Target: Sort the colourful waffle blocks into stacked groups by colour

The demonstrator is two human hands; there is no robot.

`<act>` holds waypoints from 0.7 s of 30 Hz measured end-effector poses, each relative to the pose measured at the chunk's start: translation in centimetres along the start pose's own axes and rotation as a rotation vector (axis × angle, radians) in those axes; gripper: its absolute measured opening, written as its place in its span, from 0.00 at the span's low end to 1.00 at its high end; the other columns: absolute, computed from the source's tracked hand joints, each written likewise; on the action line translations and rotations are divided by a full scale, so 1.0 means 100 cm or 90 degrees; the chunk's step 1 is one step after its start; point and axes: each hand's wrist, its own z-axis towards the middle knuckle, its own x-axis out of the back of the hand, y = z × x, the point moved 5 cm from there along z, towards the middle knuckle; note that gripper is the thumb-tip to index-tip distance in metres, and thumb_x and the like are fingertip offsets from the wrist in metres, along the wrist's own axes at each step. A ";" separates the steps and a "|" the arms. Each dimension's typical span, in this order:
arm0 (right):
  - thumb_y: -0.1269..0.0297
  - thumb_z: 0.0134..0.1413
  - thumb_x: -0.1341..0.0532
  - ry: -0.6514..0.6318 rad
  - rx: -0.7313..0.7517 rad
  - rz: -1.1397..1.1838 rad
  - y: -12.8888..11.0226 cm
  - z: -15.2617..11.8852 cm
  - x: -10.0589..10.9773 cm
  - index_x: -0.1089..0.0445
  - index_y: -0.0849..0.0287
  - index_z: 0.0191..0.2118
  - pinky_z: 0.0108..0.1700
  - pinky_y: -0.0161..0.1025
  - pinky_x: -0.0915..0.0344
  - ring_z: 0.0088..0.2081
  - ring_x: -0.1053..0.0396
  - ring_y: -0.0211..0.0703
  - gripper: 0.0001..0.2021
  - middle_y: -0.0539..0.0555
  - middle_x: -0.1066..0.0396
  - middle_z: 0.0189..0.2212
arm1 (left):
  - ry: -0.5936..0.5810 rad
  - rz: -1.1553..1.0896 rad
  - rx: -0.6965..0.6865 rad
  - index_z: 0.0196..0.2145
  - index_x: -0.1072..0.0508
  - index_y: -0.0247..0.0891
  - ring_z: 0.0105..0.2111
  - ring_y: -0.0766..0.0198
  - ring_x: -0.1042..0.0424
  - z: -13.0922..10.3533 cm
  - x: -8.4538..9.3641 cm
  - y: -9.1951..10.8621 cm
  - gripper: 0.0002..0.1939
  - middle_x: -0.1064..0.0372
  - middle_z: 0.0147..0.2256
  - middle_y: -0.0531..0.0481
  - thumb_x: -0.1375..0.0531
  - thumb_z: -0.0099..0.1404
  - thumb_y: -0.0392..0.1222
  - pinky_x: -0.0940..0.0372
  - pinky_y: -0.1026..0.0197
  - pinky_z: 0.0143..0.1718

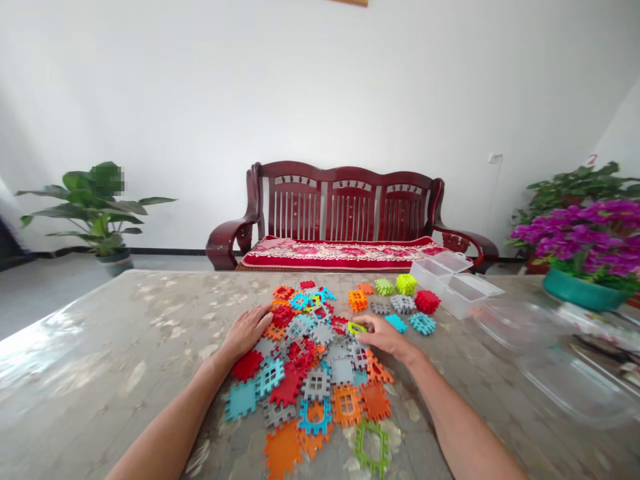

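Observation:
A loose heap of notched plastic building tiles (318, 383) in red, orange, grey, blue and green covers the middle of the table. My left hand (249, 328) lies flat at the heap's left edge, fingers stretched over the tiles, holding nothing. At the right side my right hand (383, 335) pinches a small yellow-green tile (357, 327) between thumb and fingers. Beyond that hand stand sorted stacks: orange tiles (357, 300), yellow-green tiles (407, 285), grey tiles (403, 304), red tiles (427, 301) and blue tiles (423, 324). A green frame tile (372, 448) lies closest to me.
A clear divided plastic box (457, 293) stands behind the stacks, with transparent lids (575, 387) to its right. Purple flowers in a teal pot (583, 291) occupy the right end of the table (150, 360). A wooden bench (350, 200) stands beyond the far edge.

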 end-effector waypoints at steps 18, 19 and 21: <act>0.59 0.38 0.34 0.024 -0.035 0.094 0.007 -0.004 0.004 0.27 0.58 0.50 0.36 0.37 0.40 0.30 0.39 0.40 0.27 0.46 0.35 0.25 | 0.062 -0.087 0.089 0.53 0.27 0.37 0.52 0.54 0.27 -0.027 0.012 0.002 0.26 0.25 0.52 0.44 0.51 0.65 0.51 0.36 0.52 0.57; 0.59 0.38 0.34 0.026 -0.031 0.083 0.006 -0.005 0.005 0.26 0.58 0.49 0.37 0.37 0.40 0.31 0.39 0.40 0.27 0.46 0.34 0.26 | 0.052 -0.068 0.083 0.52 0.27 0.38 0.51 0.54 0.27 -0.027 0.013 0.004 0.25 0.25 0.52 0.44 0.51 0.65 0.51 0.36 0.52 0.56; 0.61 0.38 0.34 0.029 -0.025 0.057 0.006 -0.005 0.005 0.26 0.58 0.49 0.38 0.38 0.39 0.32 0.39 0.40 0.26 0.47 0.32 0.28 | 0.046 -0.044 0.071 0.52 0.26 0.39 0.51 0.55 0.27 -0.028 0.014 0.007 0.24 0.25 0.51 0.45 0.51 0.65 0.50 0.36 0.53 0.56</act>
